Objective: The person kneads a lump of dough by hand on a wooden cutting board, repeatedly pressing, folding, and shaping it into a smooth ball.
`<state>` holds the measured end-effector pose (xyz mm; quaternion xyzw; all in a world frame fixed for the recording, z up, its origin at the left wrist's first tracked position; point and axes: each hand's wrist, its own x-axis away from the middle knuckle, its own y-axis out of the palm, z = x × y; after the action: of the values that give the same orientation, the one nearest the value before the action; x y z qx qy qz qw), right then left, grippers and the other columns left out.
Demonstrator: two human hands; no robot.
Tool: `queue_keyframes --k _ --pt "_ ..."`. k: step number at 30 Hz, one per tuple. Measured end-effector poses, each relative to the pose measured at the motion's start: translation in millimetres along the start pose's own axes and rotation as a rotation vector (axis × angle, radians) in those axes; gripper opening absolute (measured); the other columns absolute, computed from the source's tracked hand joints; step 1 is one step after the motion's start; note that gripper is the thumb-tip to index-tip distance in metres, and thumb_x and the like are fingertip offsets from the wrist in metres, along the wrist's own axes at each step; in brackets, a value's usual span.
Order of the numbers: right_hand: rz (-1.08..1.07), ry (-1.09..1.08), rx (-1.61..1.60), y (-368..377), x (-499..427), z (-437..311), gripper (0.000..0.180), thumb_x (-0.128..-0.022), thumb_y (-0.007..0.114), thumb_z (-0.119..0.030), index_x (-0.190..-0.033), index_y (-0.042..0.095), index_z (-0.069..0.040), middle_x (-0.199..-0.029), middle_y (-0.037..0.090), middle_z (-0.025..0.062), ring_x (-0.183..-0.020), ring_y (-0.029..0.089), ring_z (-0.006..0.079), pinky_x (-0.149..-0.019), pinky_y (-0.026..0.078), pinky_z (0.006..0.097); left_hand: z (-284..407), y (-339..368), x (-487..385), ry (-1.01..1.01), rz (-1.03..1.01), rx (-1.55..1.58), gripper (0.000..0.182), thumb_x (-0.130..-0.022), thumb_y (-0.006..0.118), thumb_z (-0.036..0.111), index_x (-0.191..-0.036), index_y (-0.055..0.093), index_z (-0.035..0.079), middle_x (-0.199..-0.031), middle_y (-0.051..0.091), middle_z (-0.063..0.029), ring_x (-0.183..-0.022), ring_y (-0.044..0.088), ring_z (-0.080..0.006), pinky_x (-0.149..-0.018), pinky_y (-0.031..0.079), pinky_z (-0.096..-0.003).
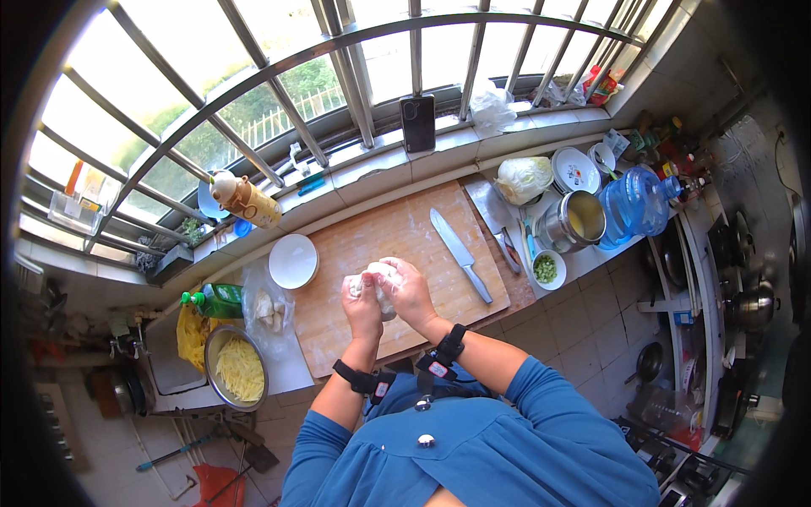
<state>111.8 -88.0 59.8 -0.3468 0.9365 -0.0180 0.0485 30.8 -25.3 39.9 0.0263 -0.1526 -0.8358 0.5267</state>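
Note:
Both my left hand [363,310] and my right hand [405,291] grip a lump of white dough [384,303], floury on the fingers. They hold it over the front half of a wooden board [374,234] dusted with flour. To the right on the board lies a kitchen knife [461,253], its grey handle towards me. A white bowl [293,260] rests at the board's left edge. Much of the dough is covered by my fingers.
On the left are a steel bowl of shredded potato-like strips [239,369], a plastic bag [269,307] and a green bottle [215,300]. At right stand a cleaver [500,218], a cabbage [523,180], a steel pot [573,222], chopped greens [545,269] and a water jug [637,203]. A phone [417,124] leans on the sill.

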Motion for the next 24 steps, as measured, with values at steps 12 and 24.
queue_keyframes --k 12,24 --pt "0.051 0.307 -0.476 -12.3 -15.8 25.4 0.023 -0.092 0.06 -0.021 -0.101 0.06 0.0 -0.088 0.064 0.0045 -0.081 0.059 0.011 -0.073 0.049 0.0267 7.1 -6.6 -0.8 -0.29 -0.21 0.184 0.064 -0.095 0.056 0.036 -0.141 0.021 0.011 -0.126 0.046 -0.0101 -0.113 0.047 -0.0189 -0.096 0.038 -0.0347" --pt "-0.112 -0.225 0.345 -20.5 -8.4 -11.5 0.051 -0.086 0.063 -0.038 -0.123 0.055 -0.004 -0.117 0.056 0.0177 -0.115 0.05 0.0318 -0.102 0.036 0.0388 25.2 -17.5 -0.8 -0.576 -0.342 0.582 0.063 -0.088 0.045 0.065 -0.131 0.045 0.02 -0.133 0.049 -0.0073 -0.119 0.051 -0.0273 -0.096 0.045 -0.049"
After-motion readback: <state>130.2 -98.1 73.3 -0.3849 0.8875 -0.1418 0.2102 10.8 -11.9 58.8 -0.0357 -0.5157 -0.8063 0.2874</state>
